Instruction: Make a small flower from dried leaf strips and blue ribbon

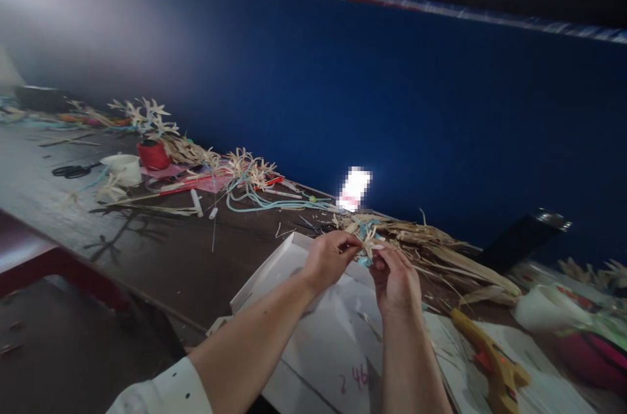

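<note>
My left hand (329, 260) and my right hand (398, 275) meet over the far end of a white box lid. Between their fingertips is a small pale flower (368, 244) of dried husk strips. My left thumb and fingers pinch one side of it, and my right fingers close on the other side. Bits of light blue material (365, 261) show just behind and below the flower. The white box lid (294, 342) lies under my forearms with purple handwritten digits on it.
A yellow glue gun (490, 362) lies on papers at the right. Dried husks (441, 247) stretch behind my hands, near a dark cylinder (526, 238). Leftward are husk flowers (249, 166), light blue cords (259, 204), red thread (153, 155), a white cup (123, 170) and scissors (74, 170).
</note>
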Available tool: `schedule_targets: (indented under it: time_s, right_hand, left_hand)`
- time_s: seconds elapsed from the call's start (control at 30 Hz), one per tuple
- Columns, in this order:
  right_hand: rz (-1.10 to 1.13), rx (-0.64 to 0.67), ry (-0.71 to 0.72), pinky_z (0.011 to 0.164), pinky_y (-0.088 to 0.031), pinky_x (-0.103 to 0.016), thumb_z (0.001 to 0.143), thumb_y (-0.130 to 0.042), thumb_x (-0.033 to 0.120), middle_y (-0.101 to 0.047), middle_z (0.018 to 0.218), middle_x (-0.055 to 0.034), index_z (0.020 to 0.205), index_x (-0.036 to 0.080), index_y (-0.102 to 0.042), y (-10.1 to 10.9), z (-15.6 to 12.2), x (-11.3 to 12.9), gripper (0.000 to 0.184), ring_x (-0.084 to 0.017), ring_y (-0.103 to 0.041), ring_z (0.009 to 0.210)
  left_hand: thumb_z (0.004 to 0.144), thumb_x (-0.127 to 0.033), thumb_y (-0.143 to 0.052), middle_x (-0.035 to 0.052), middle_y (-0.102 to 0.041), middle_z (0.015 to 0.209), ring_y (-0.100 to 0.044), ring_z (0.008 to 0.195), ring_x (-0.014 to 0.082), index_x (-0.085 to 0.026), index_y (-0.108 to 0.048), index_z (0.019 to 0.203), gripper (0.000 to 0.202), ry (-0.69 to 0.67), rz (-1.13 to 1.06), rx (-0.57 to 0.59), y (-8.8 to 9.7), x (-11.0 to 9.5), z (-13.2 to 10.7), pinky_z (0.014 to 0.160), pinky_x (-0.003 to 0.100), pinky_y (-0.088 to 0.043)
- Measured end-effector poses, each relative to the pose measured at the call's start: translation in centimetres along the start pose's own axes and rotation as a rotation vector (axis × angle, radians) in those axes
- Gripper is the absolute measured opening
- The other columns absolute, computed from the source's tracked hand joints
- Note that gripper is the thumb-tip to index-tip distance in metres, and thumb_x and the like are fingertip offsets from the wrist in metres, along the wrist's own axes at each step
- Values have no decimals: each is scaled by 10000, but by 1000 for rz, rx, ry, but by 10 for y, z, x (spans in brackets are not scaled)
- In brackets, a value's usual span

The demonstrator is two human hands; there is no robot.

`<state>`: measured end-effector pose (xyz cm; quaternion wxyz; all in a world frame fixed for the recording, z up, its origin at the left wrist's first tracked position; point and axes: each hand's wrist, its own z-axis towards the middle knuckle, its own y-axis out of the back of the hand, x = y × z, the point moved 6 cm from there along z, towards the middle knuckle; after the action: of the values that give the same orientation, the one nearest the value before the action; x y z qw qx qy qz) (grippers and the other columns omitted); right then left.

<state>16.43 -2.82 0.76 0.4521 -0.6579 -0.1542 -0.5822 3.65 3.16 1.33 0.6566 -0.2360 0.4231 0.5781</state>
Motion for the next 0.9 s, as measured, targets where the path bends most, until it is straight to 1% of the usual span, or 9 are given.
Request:
schedule_targets:
  time_s: [0.1, 0.2, 0.3, 0.4, 0.47, 0.53, 0.63, 0.77, 0.9]
  right_hand:
    - [-17, -39, 13, 402, -272, -170, 556, -743, 260, -545, 580, 25, 735, 174, -705, 1, -1, 1, 202, -51, -366, 471]
    - [-56, -88, 58, 401, -292, -180, 554, -753, 292, -548, 569, 27, 796, 180, -711, 3, -1, 3, 269, -56, -383, 453]
    - [-41, -96, 87, 411, -312, -172, 575, -745, 301, -562, 606, 27, 945, 192, -698, 5, 0, 5, 388, -51, -399, 459]
    - [-7, -87, 71, 436, -343, -166, 593, -738, 286, -576, 666, 35, 1082, 226, -646, 6, 0, 5, 501, -45, -410, 478]
    - [-4, -42, 41, 450, -358, -173, 591, -745, 280, -601, 755, 22, 1120, 235, -619, 4, -1, 2, 546, -46, -426, 498]
    - [-25, 41, 29, 453, -356, -179, 590, -754, 281, -612, 853, 7, 1150, 244, -595, -2, -2, 0, 583, -46, -438, 515]
    - [-69, 141, 57, 446, -332, -182, 608, -761, 301, -596, 868, 9, 1191, 263, -563, -10, -5, 0, 617, -46, -440, 516]
    - [-117, 156, 110, 434, -319, -186, 612, -771, 327, -577, 807, 15, 1211, 255, -545, -14, -5, 0, 645, -53, -432, 507]
    - [-173, 130, 147, 485, -388, -201, 595, -782, 342, -576, 794, 22, 1199, 247, -547, -14, -4, 1, 655, -76, -482, 560]
  left_hand:
    - [745, -184, -613, 4, -678, 758, -596, 681, 109, -177, -691, 786, 88, 4, -10, -4, 1, -2, 0, 637, 195, -452]
    - [739, -182, -622, 6, -680, 758, -597, 679, 111, -177, -691, 783, 82, 11, -19, -22, 2, -2, 0, 640, 198, -457]
    - [728, -172, -630, 7, -679, 745, -597, 673, 110, -173, -693, 775, 78, 19, -39, -40, 3, -2, 0, 626, 193, -453]
    - [727, -177, -629, 8, -676, 735, -591, 649, 105, -167, -693, 775, 81, 39, -90, -52, 3, -1, 0, 605, 187, -452]
    - [727, -184, -626, 6, -673, 721, -588, 635, 102, -164, -691, 776, 83, 53, -130, -58, 3, 0, 1, 601, 187, -455]
    - [724, -179, -624, 5, -670, 711, -586, 628, 101, -163, -690, 774, 84, 63, -153, -63, 3, 0, 0, 599, 187, -458]
    - [719, -154, -610, 5, -671, 720, -584, 617, 96, -163, -691, 782, 103, 74, -170, -63, 4, -1, 1, 590, 185, -464]
    - [722, -138, -587, 2, -666, 710, -574, 576, 88, -162, -687, 795, 126, 99, -178, -57, 6, -2, 1, 557, 180, -466]
    - [733, -150, -575, 4, -665, 716, -587, 582, 89, -163, -683, 809, 133, 103, -176, -63, 6, -2, 0, 574, 185, -477]
